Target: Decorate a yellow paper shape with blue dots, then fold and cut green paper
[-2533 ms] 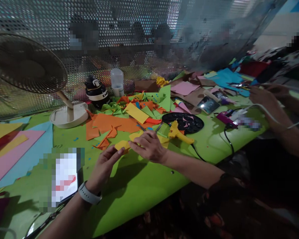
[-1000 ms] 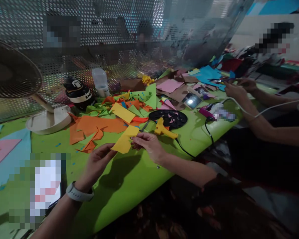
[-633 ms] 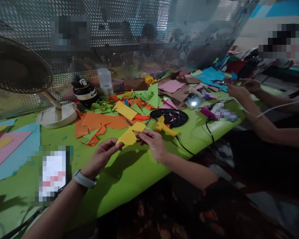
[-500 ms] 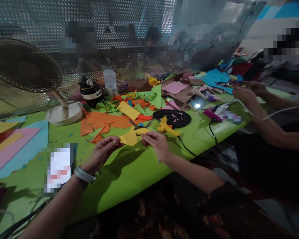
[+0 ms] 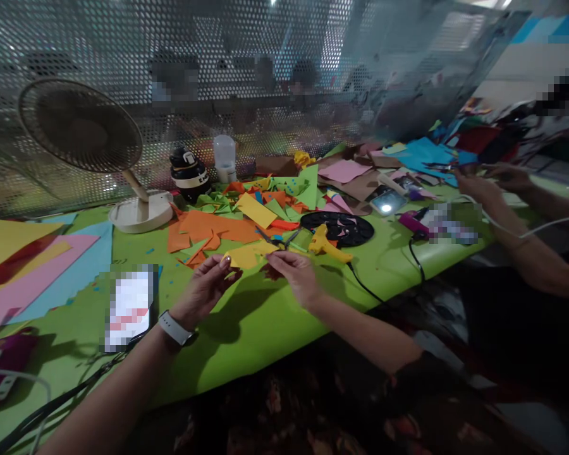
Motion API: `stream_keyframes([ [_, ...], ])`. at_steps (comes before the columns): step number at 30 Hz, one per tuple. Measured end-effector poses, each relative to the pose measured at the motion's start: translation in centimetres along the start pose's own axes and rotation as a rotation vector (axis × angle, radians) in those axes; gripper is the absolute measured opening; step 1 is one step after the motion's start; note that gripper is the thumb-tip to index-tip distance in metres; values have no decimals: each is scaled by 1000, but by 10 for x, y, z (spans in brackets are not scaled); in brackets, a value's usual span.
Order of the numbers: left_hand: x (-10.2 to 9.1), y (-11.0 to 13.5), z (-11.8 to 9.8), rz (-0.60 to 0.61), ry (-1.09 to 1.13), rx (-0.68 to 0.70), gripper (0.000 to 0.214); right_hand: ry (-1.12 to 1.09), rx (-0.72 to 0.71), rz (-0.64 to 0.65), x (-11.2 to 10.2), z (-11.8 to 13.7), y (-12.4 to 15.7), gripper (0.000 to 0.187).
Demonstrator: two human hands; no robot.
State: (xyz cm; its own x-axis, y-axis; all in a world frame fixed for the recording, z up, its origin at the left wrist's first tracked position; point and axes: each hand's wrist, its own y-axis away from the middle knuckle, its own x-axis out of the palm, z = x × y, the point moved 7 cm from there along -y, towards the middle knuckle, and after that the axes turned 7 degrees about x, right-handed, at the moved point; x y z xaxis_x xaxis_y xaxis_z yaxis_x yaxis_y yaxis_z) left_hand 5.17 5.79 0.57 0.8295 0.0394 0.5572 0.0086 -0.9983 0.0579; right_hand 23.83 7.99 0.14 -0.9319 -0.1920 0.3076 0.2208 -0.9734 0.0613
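A piece of yellow paper (image 5: 244, 256) spans the gap between my two hands above the green table. My left hand (image 5: 207, 287), with a pale watch band at the wrist, pinches its left end between thumb and finger. At the other end, my right hand (image 5: 293, 273) grips the paper with closed fingers; part of the paper is hidden there. Just beyond lie scissors (image 5: 279, 241) with dark blades spread apart. To the right of them is a yellow glue gun (image 5: 329, 246) with a black cord, beside a round black tray (image 5: 355, 229).
Orange paper (image 5: 213, 227) and several green scraps are heaped behind my hands. A fan (image 5: 142, 215), a black bottle (image 5: 189, 177) and a phone (image 5: 131, 309) stand or lie to the left. At the right, another person's hands (image 5: 483, 186) work near blue paper (image 5: 422, 158).
The scene has shifted slightly right in view as the head turned. The yellow paper now lies flatter between my hands, and my left fingers have spread a little below it.
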Motion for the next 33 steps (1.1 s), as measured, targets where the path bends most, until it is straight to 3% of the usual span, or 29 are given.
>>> stream_keyframes([
  [2,-9,-1,-3,17,-79,3,25,222,-35,46,-21,13,3,32],
  [3,-13,-1,-4,26,-124,-3,24,371,-117,10,-37,25,5,31],
  [6,-23,-2,-4,36,-200,-19,25,1103,-373,-235,-88,61,10,39],
  [8,-25,-3,-3,39,-193,-15,26,1527,-302,-334,-116,65,4,56],
  [9,-25,-3,-3,42,-191,-9,27,1655,-240,-321,-126,62,1,58],
  [13,-22,-3,0,67,-238,-12,28,1857,-56,-271,-140,48,-12,46],
  [17,-26,1,1,63,-285,-29,29,1867,8,-303,-133,47,-21,43],
  [21,-33,-1,4,32,-300,-59,30,1842,-25,-412,-133,49,-20,38],
  [23,-37,-2,8,18,-282,-94,31,1730,-102,-486,-136,52,-16,35],
  [25,-41,-3,12,-7,-259,-126,34,1465,-185,-521,-140,57,-11,33],
  [29,-44,-4,14,-35,-281,-140,32,804,-63,-364,-133,51,-14,26],
  [33,-43,-6,4,-6,-278,-25,27,427,57,-92,-78,45,-22,33],
])
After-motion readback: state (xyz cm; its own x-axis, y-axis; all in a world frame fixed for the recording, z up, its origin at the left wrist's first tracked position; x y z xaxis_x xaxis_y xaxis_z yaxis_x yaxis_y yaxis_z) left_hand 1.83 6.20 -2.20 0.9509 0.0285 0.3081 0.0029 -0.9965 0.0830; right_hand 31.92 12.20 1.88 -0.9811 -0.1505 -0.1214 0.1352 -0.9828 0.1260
